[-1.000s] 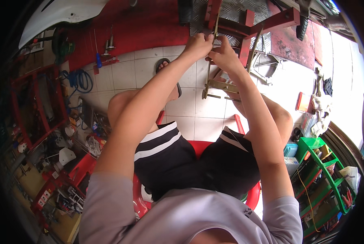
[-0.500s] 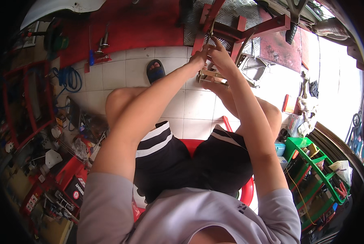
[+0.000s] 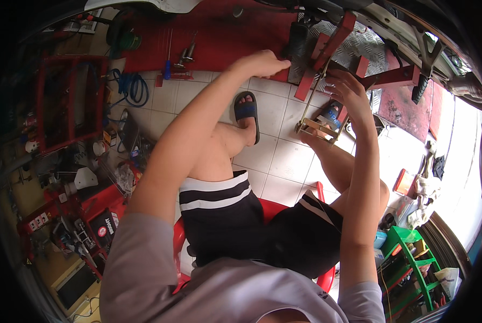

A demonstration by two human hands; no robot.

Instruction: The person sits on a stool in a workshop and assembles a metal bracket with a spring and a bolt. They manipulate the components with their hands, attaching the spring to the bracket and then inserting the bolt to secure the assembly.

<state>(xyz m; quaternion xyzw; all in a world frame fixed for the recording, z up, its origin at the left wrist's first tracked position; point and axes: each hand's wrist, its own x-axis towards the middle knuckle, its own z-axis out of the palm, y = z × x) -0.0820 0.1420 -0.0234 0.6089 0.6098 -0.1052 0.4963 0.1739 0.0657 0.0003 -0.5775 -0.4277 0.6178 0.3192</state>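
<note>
My left hand [image 3: 263, 63] is raised over the edge of the red floor area, its fingers closed and its thumb towards the right. What it holds, if anything, cannot be made out. Beside the red metal stand [image 3: 335, 40], my right hand [image 3: 351, 92] is open, its fingers apart and curved towards a long brass-coloured metal frame [image 3: 317, 131]. Contact between fingertips and frame is unclear. The frame's thin rod slants up to the stand, while its wider lower end sits above my right foot and shin.
Tools with a blue-handled screwdriver [image 3: 168, 70] lie on the red surface. At left are a coiled blue hose [image 3: 130, 89], a red cabinet [image 3: 71, 102] and cluttered tools. A green rack [image 3: 405, 235] stands at lower right. I sit on a red plastic chair [image 3: 179, 242].
My left hand has come away from the frame and moved left. My right hand has stayed near the rod with its fingers more spread. The whole view has shifted.
</note>
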